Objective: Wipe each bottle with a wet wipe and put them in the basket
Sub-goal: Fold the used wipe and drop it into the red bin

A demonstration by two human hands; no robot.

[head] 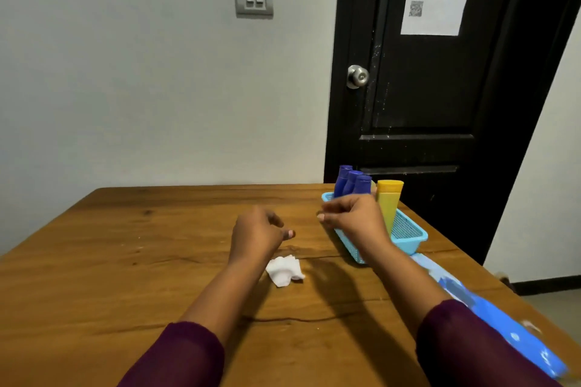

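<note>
1. Blue plastic bottles (351,184), three of them, stand in a tight row in the far end of the light blue plastic mesh basket (408,237). Their long axes are close to upright, leaning slightly left, with the rounded ends up.
2. A yellow plastic bottle (389,201) stands upright just to their right in the same basket, its wider flat end on top.
3. The basket sits on the right part of the brown wooden table (125,261), near the right edge. Its long side runs from far left to near right.
4. Your left hand (257,229) hovers over the table's middle, fingers loosely curled, holding nothing.
5. Your right hand (352,217) hovers in front of the basket's left side, covering the lower parts of the blue bottles. Its fingers are curled inward, with nothing visible in them. The two hands are apart.
6. A crumpled white wet wipe (284,270) lies on the wood just beside your left wrist.
7. A flat blue packet (503,324), blurred, lies along the near right edge.
8. The left half of the table is bare wood out to its far edge at the wall.
</note>
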